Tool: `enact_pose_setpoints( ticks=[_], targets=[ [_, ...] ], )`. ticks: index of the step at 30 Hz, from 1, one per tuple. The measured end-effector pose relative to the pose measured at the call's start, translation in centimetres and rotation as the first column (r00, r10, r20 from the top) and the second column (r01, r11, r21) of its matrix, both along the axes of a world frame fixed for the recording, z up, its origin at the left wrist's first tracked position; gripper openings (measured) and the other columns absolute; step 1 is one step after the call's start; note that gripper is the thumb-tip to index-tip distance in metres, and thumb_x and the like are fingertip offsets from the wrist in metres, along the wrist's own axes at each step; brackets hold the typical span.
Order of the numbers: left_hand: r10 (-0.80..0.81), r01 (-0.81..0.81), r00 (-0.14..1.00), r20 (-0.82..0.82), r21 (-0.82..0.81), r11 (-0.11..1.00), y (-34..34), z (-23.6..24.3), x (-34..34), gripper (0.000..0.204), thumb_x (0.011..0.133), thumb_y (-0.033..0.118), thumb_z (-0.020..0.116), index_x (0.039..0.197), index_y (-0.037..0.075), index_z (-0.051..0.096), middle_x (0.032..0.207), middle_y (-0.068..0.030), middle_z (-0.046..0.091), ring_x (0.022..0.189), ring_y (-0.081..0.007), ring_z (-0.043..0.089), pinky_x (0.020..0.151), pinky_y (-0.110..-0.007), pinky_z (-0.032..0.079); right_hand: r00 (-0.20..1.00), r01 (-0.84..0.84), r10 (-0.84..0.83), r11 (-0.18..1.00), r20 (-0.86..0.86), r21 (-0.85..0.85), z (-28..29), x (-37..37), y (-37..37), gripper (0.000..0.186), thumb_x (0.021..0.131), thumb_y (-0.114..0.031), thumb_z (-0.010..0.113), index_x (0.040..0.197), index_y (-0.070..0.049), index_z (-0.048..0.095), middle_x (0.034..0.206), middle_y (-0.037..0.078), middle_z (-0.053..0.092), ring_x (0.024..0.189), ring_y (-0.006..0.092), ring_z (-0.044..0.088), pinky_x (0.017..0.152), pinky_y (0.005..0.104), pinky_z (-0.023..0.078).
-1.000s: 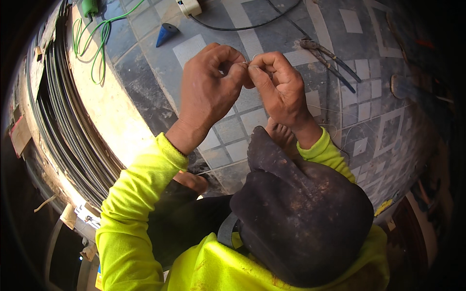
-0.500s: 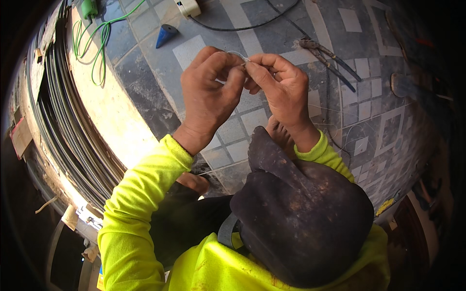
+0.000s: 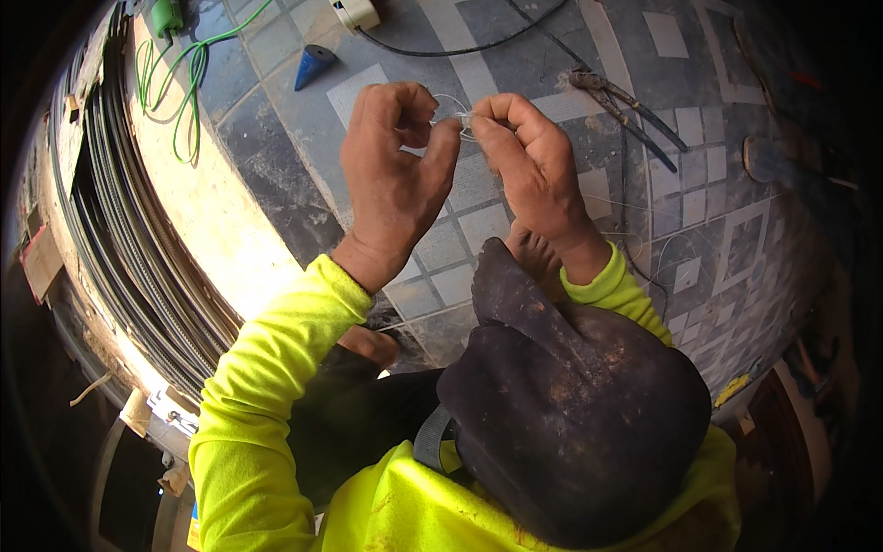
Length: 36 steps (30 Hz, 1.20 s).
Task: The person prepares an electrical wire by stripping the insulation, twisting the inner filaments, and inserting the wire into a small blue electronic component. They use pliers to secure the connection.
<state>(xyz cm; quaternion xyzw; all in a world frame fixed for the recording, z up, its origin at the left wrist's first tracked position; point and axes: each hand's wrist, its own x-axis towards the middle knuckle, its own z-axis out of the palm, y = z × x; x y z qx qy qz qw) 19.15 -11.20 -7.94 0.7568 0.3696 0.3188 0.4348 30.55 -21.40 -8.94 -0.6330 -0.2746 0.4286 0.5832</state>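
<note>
Both hands are raised above the tiled floor. My left hand [image 3: 397,170] has its fingers curled toward the thumb, at one side of a small loop of thin pale line [image 3: 449,97], seemingly holding it; the exact contact is hard to make out. My right hand [image 3: 532,170] pinches the same line at a knot or tangle between thumb and forefinger. More thin line [image 3: 612,201] trails in loose curves at the right, over the floor. A blue cone-shaped object [image 3: 315,66] lies beyond my hands, and long-handled pincers [image 3: 625,106] lie to their right.
Grey patterned tiles [image 3: 681,221] make up the floor. A bundle of long dark rods or cables [image 3: 138,258] runs along the left. At the back are a green plug-like tool with green wire [image 3: 167,17] and a pale socket block [image 3: 357,13]. My bare feet [image 3: 368,345] are below.
My hands have parted slightly at the fingertips, and the loop of line between them shows more widely. My left hand's fingers have lifted a little; the surroundings look the same.
</note>
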Motion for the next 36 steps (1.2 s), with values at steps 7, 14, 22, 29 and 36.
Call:
enact_pose_setpoints(
  ticks=[7, 14, 22, 29, 36],
  targets=[
    [-0.111, 0.114, 0.993, -0.048, 0.068, 0.991, 0.1, -0.3, -0.5, 0.007, 0.082, -0.002, 0.072, 0.089, 0.000, 0.070, 0.087, -0.0051, 0.069, 0.075, -0.0109, 0.066, 0.065, -0.024, 0.056, 0.988, -0.034, 0.037, 0.999, -0.147, 0.025, 0.0, 0.4, 0.1, 0.019, 0.102, -0.017, 0.058, 0.104, 0.001, 0.064, 0.075, -0.006, 0.053, 0.066, 0.0014, 0.044, 0.056, 0.0200, 0.039],
    [-0.116, 0.116, 0.991, -0.062, 0.007, 0.993, 0.3, -0.2, -0.5, 0.003, 0.084, -0.001, 0.070, 0.086, 0.000, 0.070, 0.085, -0.0058, 0.069, 0.074, -0.0098, 0.066, 0.065, -0.025, 0.055, 0.998, -0.047, 0.048, 0.999, -0.038, 0.024, 0.2, 0.6, 0.1, 0.018, 0.100, -0.016, 0.062, 0.103, 0.001, 0.066, 0.080, -0.002, 0.062, 0.070, 0.0032, 0.053, 0.061, 0.0207, 0.046],
    [-0.004, 0.014, 0.998, 0.057, -0.168, 0.986, 1.5, -1.0, -1.7, 0.006, 0.088, 0.000, 0.060, 0.084, -0.001, 0.064, 0.076, -0.0010, 0.060, 0.064, -0.0068, 0.055, 0.059, -0.020, 0.045, 0.949, -0.045, 0.055, 0.998, 0.312, -0.040, -1.1, 2.4, -0.8, 0.016, 0.098, -0.014, 0.064, 0.101, 0.002, 0.067, 0.077, 0.001, 0.066, 0.071, 0.0061, 0.060, 0.062, 0.0230, 0.049],
    [-0.003, 0.073, 0.994, 0.113, -0.618, 0.783, 2.2, -1.3, -0.9, 0.019, 0.102, 0.020, 0.060, 0.104, 0.002, 0.068, 0.077, 0.0011, 0.059, 0.064, -0.0068, 0.055, 0.057, -0.022, 0.047, 0.987, -0.038, 0.036, 0.999, 0.156, 0.010, -0.5, 2.8, -0.7, 0.015, 0.099, -0.014, 0.064, 0.103, 0.001, 0.066, 0.083, 0.003, 0.066, 0.076, 0.0061, 0.061, 0.067, 0.0227, 0.049],
    [-0.186, 0.165, 0.974, 0.129, -0.967, 0.195, 3.7, 0.0, -0.6, 0.030, 0.104, 0.030, 0.056, 0.097, 0.003, 0.068, 0.075, 0.0022, 0.055, 0.061, -0.0069, 0.045, 0.052, -0.022, 0.038, 0.930, -0.245, 0.189, 0.958, 0.314, 0.149, -0.6, 3.2, 0.3, 0.011, 0.100, -0.007, 0.059, 0.105, 0.002, 0.063, 0.087, 0.001, 0.060, 0.077, 0.0070, 0.056, 0.068, 0.0223, 0.046]
  ],
)
